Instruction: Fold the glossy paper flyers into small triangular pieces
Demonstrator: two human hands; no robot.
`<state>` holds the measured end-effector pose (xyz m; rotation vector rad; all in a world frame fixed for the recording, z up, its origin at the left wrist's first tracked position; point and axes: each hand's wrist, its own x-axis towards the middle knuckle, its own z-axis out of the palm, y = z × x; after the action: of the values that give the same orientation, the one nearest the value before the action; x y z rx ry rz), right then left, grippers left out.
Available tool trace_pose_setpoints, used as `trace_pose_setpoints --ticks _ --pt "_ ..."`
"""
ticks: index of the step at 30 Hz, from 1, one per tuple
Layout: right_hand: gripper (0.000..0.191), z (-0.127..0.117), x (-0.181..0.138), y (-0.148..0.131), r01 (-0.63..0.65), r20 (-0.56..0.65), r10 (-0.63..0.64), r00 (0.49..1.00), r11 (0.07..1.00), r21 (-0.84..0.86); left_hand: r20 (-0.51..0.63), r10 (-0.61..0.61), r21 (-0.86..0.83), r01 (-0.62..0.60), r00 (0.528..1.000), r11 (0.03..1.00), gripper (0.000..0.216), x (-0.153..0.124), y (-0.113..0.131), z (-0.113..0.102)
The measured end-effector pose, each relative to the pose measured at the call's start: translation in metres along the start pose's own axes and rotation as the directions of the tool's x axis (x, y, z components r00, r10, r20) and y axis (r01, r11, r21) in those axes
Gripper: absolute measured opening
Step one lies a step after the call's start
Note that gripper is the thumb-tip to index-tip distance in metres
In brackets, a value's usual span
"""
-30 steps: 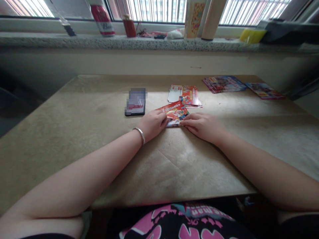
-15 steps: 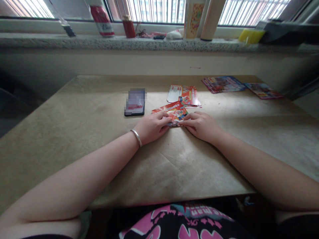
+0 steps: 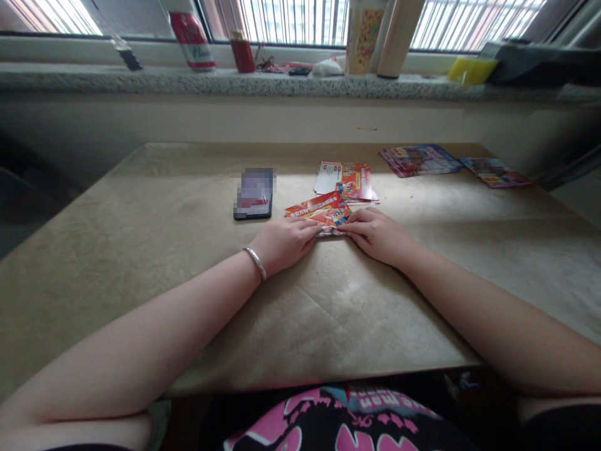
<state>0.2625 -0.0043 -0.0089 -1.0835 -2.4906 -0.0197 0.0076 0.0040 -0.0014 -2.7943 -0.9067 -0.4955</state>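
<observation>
Left hand (image 3: 286, 243) and right hand (image 3: 378, 235) are held narrow on the near edge of a red leaflet (image 3: 323, 205), seemingly pinned to the desk (image 3: 291, 332) for steadiness, midway between its side edges; loose cards (image 3: 357, 180) are kept just beyond, apparently within easy reach.

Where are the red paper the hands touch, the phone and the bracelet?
Red paper (image 3: 330, 214), head view: its printed face.
Phone (image 3: 256, 193), head view: its screen.
Bracelet (image 3: 256, 259), head view: its silver band.

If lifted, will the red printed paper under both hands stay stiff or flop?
The red printed paper is probably light and bendable: it looks thin. Its far edge may droop, with the left hand and right hand at its near side.
</observation>
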Motion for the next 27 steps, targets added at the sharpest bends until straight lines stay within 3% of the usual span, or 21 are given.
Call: trace_pose_setpoints --ticks 12,27 --pt "0.026 -0.010 -0.004 -0.012 0.004 0.042 0.004 0.999 0.984 -0.177 0.011 -0.017 0.107 0.016 1.000 0.994 0.029 0.002 0.003 -0.002" --pt "0.028 -0.009 -0.003 -0.015 -0.038 0.038 0.047 0.998 0.977 -0.208 0.015 -0.072 0.086 0.070 0.997 0.994 0.031 0.003 0.005 -0.001"
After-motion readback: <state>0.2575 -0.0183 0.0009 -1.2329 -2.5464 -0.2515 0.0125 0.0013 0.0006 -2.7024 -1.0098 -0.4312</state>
